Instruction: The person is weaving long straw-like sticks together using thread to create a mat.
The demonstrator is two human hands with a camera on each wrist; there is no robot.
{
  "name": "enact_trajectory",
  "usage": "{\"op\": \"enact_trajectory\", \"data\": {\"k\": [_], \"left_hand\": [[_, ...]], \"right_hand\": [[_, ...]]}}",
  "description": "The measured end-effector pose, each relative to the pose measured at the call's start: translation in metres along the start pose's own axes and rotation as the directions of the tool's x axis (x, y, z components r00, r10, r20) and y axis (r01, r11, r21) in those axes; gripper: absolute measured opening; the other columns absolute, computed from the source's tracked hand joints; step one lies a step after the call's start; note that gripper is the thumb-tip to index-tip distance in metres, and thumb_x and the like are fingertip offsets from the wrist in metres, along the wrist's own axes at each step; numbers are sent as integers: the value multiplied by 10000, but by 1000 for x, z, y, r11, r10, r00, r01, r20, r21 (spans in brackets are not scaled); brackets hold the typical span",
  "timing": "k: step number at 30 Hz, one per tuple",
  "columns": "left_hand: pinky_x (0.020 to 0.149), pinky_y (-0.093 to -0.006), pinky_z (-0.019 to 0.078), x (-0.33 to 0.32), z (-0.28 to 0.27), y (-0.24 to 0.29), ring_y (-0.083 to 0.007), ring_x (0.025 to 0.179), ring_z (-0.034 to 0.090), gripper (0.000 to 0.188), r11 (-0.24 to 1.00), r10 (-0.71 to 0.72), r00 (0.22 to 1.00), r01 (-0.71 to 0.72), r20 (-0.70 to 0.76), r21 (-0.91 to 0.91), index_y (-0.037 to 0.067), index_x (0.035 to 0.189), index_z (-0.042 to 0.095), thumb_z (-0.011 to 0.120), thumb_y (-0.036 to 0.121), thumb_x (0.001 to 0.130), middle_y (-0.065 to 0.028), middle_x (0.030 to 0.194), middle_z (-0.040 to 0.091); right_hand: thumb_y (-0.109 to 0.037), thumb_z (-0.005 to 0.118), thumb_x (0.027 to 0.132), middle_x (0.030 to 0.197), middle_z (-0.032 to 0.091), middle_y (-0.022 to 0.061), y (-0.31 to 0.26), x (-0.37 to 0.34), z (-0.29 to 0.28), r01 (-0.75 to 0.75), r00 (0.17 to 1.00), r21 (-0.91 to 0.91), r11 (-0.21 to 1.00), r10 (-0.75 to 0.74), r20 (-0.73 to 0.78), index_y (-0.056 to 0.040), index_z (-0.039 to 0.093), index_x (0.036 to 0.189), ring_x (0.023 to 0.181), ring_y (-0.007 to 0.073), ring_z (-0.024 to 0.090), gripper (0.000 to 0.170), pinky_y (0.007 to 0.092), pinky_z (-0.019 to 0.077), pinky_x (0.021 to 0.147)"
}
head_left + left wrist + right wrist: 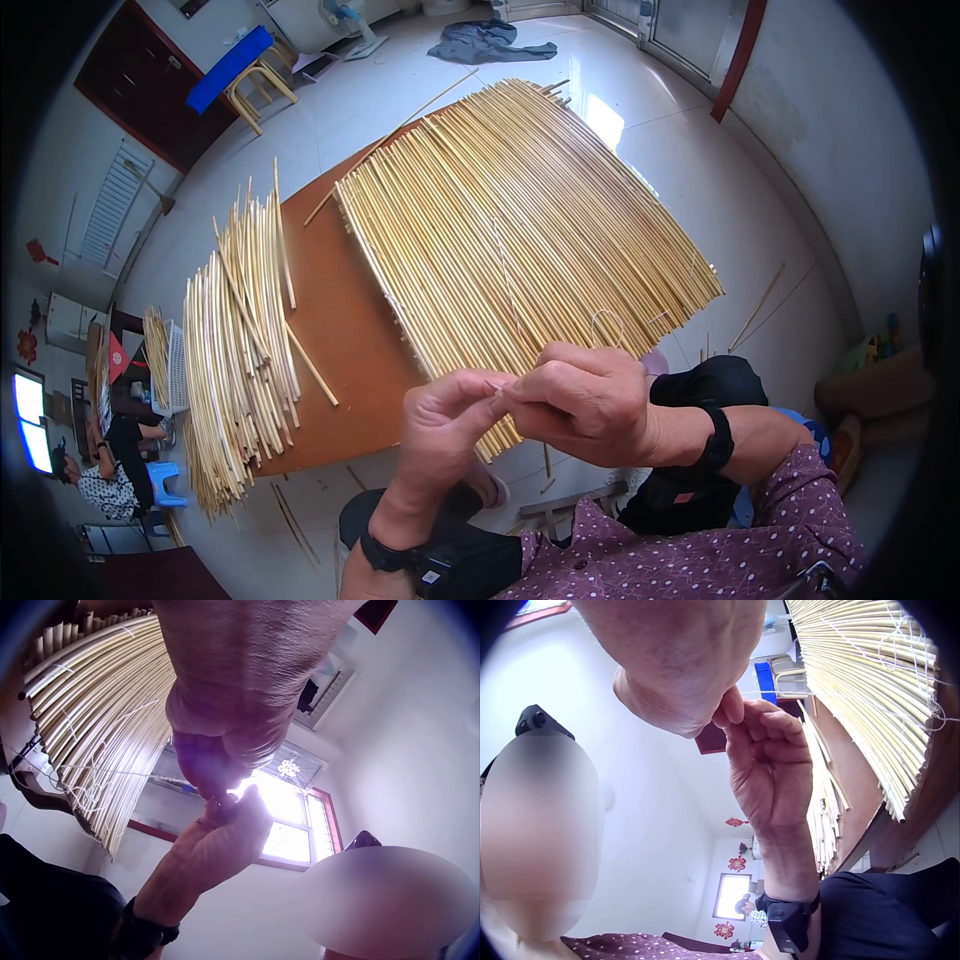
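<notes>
Both hands meet in front of the chest, above the near edge of a mat of straw-coloured reed stalks (540,190) tied side by side. My left hand (440,425) pinches white string between thumb and forefinger. Close against it, my right hand (585,400) pinches the string too, its other fingers curled in. In the left wrist view the white string (127,772) stretches from the fingertips to the mat, where loose loops lie over the stalks. Fingers mostly hide the piece of string between the two hands.
The mat lies on a brown table (335,290). Loose reed stalks (235,350) are heaped along its left side, and a few lie on the floor. Another person (110,470) sits at far left near a blue stool (165,485). Dark cloth (490,42) lies on the floor beyond.
</notes>
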State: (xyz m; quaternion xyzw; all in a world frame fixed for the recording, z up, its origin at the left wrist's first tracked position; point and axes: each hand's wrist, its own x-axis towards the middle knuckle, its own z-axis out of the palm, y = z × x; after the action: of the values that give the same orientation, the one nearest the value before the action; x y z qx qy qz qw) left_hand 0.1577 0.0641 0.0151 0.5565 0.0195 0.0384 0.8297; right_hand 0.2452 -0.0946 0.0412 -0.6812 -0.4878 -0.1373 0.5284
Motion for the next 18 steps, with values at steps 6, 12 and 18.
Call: {"op": "enact_trajectory", "data": {"k": [6,12,18], "left_hand": [[866,-280,507,0,1,2,-147,947,628,117,1000,7,1000,-7,9,25,-30,992,653,612,-32,882,-105,996,675],[862,-282,509,-1,2,3,-149,948,628,121,999,15,1000,-16,12,31,-30,990,652,606,-47,880,-107,1000,673],[842,-270,509,-1,2,4,-139,935,624,121,999,17,1000,-18,9,41,-31,987,656,603,-53,881,-98,993,672]], "right_hand": [[-3,727,691,623,512,42,0,-1,1,-6,1000,3,1000,6,9,-29,619,819,485,138,519,169,258,401,410],[-8,720,699,616,501,36,0,1,0,1,1000,-11,1000,-1,14,-36,619,805,474,135,500,150,262,387,402],[-9,720,697,608,485,30,0,0,1,-6,1000,-22,1000,6,16,-42,620,803,466,133,487,149,266,378,396]]}}
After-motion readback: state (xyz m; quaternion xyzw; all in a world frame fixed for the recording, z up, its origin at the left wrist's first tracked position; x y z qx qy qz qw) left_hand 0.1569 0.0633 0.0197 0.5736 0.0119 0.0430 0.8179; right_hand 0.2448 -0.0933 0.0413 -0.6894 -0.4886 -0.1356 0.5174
